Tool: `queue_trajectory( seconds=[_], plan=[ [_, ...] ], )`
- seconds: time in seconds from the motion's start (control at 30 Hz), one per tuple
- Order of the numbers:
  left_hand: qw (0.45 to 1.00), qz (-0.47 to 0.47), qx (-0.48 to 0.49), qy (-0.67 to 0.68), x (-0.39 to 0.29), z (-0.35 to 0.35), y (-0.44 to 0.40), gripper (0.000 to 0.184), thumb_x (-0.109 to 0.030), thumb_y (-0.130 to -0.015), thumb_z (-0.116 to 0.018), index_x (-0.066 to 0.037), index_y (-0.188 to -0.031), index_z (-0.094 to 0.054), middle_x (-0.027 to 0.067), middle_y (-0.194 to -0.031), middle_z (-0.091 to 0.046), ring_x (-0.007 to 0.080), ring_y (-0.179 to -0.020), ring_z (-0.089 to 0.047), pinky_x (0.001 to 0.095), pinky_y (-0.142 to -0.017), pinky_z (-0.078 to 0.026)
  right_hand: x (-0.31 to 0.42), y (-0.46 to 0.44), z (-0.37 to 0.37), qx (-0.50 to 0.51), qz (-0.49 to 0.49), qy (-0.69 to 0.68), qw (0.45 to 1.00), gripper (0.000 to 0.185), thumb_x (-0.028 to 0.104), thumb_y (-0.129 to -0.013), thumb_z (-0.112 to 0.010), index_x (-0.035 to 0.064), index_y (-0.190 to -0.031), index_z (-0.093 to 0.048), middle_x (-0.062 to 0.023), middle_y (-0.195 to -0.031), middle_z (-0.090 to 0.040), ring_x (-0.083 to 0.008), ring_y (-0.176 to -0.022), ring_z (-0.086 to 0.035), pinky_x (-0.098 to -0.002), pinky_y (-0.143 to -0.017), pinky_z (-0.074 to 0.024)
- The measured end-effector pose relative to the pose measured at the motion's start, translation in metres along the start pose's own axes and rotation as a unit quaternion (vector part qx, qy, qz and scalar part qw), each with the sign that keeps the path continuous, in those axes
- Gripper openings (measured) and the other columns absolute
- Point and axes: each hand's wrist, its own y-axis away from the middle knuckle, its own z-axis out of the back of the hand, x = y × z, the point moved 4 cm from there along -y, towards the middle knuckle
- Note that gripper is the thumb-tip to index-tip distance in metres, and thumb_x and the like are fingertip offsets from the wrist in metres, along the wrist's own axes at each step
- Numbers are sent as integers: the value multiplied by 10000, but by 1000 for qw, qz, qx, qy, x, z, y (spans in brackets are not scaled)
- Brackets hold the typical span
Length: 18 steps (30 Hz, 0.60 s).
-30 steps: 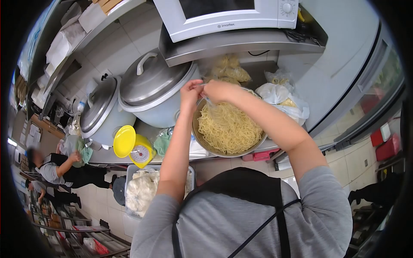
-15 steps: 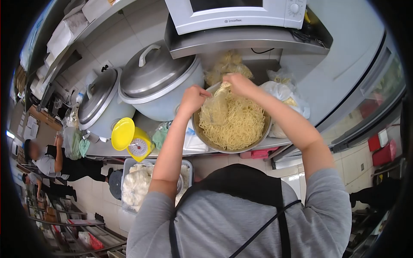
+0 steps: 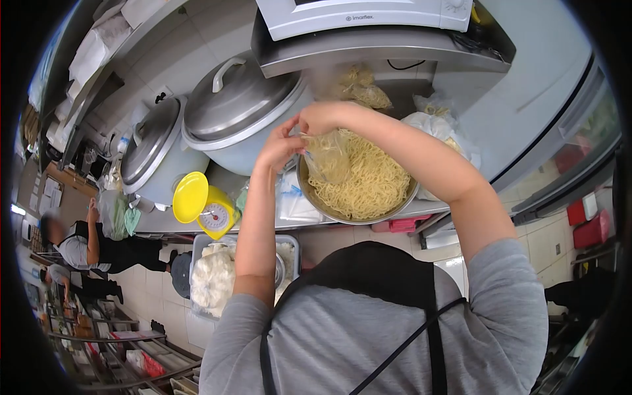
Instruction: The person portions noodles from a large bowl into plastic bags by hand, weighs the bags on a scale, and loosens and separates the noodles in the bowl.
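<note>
A large metal bowl (image 3: 361,221) full of yellow noodles (image 3: 375,187) stands on the steel counter. Over its left part hangs a clear plastic bag (image 3: 327,158) with some noodles inside. My left hand (image 3: 282,146) grips the left edge of the bag's mouth, thumb and fingers pinched. Right beside it, my right hand (image 3: 320,118) is closed on the top of the same bag, its fingertips partly hidden behind the hand. Tied bags of noodles (image 3: 366,91) lie behind the bowl.
Two big lidded pots (image 3: 240,108) stand left of the bowl, a yellow scale (image 3: 216,214) in front of them. A microwave (image 3: 368,18) sits on a shelf above. Below is a tub (image 3: 296,247) with white bags. Two people are at the far left.
My right hand first dropped noodles into the bag from above the bowl, and now has moved left to the bag's mouth beside my left hand. The bag hangs fuller than a second ago.
</note>
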Motion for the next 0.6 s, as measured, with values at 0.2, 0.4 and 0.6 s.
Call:
queue_trajectory(
  seconds=[0.2,0.4,0.6],
  plan=[
    [999,-4,-35,-10,-3,3,8,670,77,-686,-550,-11,-1312,-328,31,-820,-580,69,-615,-523,210,-586,-456,-2,25,6,-6,-50,88,995,220,250,-799,-526,97,-875,-665,-136,-856,-634,-280,-849,-596,-386,-739,-464],
    [1000,-3,7,-17,4,-3,1,650,68,-696,-541,-3,-1308,-334,19,-798,-572,65,-603,-513,206,-594,-436,-44,31,-14,-118,-46,149,981,218,253,-762,-583,61,-835,-656,-160,-784,-628,-288,-793,-610,-373,-723,-476],
    [1000,-6,-6,-1,2,-20,-3,644,63,-692,-560,3,-1295,-345,27,-786,-578,81,-624,-544,219,-580,-452,-10,32,56,-145,-23,-48,988,248,208,-654,-660,50,-844,-656,-147,-791,-635,-276,-766,-613,-339,-711,-482]
  ],
)
